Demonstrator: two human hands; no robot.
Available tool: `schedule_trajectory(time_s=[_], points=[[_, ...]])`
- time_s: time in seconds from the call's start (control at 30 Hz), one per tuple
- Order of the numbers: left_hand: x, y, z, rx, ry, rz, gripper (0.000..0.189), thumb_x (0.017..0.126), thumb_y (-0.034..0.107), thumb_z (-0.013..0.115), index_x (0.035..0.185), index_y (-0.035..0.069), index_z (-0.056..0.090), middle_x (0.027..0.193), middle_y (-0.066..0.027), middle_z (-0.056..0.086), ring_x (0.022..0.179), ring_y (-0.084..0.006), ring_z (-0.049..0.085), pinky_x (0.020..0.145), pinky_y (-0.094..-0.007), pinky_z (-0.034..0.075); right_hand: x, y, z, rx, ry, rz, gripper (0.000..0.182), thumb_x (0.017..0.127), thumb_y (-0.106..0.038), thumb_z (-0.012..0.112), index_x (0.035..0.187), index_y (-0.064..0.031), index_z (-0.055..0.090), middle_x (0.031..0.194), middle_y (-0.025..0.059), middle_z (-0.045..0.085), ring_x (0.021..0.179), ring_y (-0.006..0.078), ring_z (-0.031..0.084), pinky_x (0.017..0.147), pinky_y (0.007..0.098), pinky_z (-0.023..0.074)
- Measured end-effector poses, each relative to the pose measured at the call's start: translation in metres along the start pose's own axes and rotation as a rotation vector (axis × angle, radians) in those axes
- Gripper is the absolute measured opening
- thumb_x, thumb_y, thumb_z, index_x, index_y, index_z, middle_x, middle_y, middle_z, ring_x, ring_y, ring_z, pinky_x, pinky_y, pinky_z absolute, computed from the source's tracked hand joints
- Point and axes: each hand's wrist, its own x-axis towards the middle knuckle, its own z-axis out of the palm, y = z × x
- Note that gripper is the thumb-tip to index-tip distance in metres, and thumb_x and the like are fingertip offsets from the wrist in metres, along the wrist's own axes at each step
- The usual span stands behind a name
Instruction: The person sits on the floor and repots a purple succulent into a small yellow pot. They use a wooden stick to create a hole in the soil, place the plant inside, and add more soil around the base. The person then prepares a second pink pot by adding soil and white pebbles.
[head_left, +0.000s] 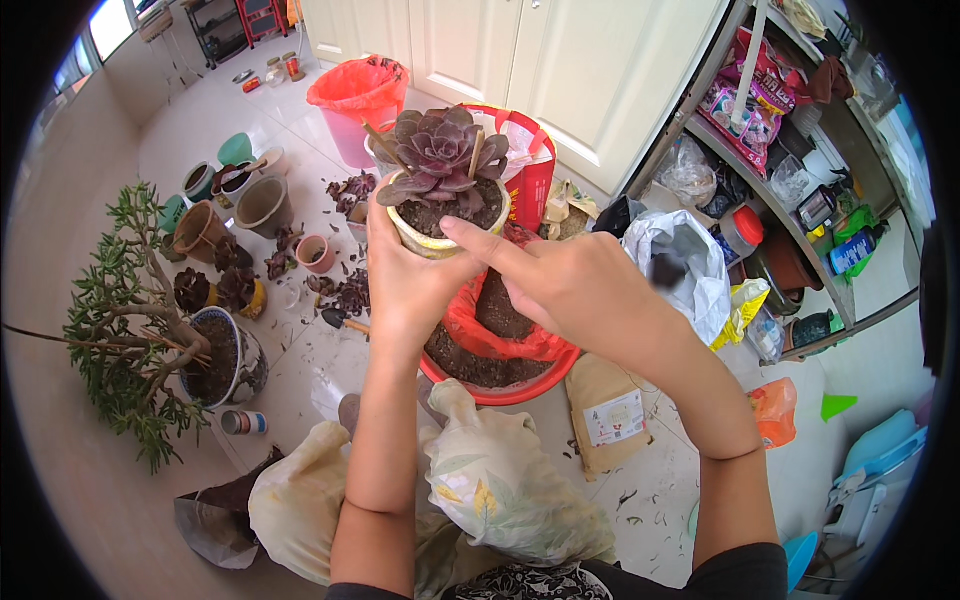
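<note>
My left hand (409, 281) grips a small round pot with a yellowish rim (435, 246), its fingers partly hidden behind the pot. A dark purple rosette succulent (442, 150) grows in it, with two wooden sticks (475, 154) upright in the soil. My right hand (559, 281) points with its index finger, the fingertip at the dark soil (480, 214) near the rim; the other fingers are curled and seem to hold nothing. Below both hands stands a red basin (517, 394) of soil, with a red plastic bag (487, 341) in it.
At left are several pots (264, 206), a small trowel (334, 318) and a potted jade-like plant (244, 360). A lined bin (352, 127) stands ahead. At right are a white sack (705, 277), a brown paper bag (592, 390) and a loaded shelf (795, 225). Cut leaves litter the floor.
</note>
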Motion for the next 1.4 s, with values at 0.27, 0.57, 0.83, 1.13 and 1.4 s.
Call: schedule_trajectory(time_s=[0.27,0.57,0.83,1.13,1.4], points=[[-0.005,0.023,-0.003,-0.183,-0.180,-0.156,0.069,0.062,0.003,0.086,0.119,0.000,0.046,0.110,-0.0092,0.062,0.097,-0.0163,0.063,0.084,-0.0310,0.054,-0.003,0.020,0.003,0.115,0.127,-0.124,0.065,0.078,-0.008,0.068,0.139,-0.0233,0.050,0.065,0.0041,0.060,0.053,0.0233,0.061,0.047,0.0350,0.0486],[-0.005,0.025,-0.004,-0.195,-0.245,-0.188,0.069,0.060,0.001,0.086,0.118,-0.001,0.048,0.110,-0.0087,0.063,0.099,-0.0165,0.063,0.088,-0.0313,0.052,-0.009,0.034,0.006,0.142,0.243,-0.089,0.063,0.076,-0.006,0.067,0.136,-0.0204,0.054,0.067,0.0045,0.060,0.054,0.0228,0.061,0.049,0.0349,0.0499],[-0.004,0.024,-0.005,-0.256,-0.314,-0.182,0.070,0.059,0.002,0.086,0.119,0.000,0.050,0.112,-0.0080,0.063,0.100,-0.0157,0.062,0.092,-0.0315,0.050,-0.012,0.035,0.012,0.214,0.401,-0.054,0.058,0.075,-0.001,0.061,0.130,-0.0167,0.058,0.126,0.0137,0.054,0.104,0.0299,0.060,0.082,0.0400,0.0508],[-0.006,0.028,-0.001,-0.244,-0.334,-0.174,0.073,0.059,0.003,0.087,0.121,0.000,0.048,0.114,-0.0085,0.062,0.103,-0.0160,0.061,0.092,-0.0314,0.050,-0.012,0.037,0.024,0.634,0.248,0.096,0.077,0.073,0.000,0.062,0.145,-0.0008,0.035,0.146,0.0198,0.038,0.136,0.0383,0.039,0.108,0.0427,0.0384],[-0.012,0.038,0.010,-0.198,-0.236,-0.128,0.073,0.062,0.004,0.088,0.122,-0.002,0.047,0.116,-0.0122,0.062,0.108,-0.0189,0.061,0.094,-0.0335,0.049,0.003,0.012,0.046,1.314,0.238,0.295,0.114,0.062,-0.019,0.090,0.149,-0.0009,0.018,0.141,0.0156,0.044,0.132,0.0257,0.045,0.109,0.0387,0.0376]])
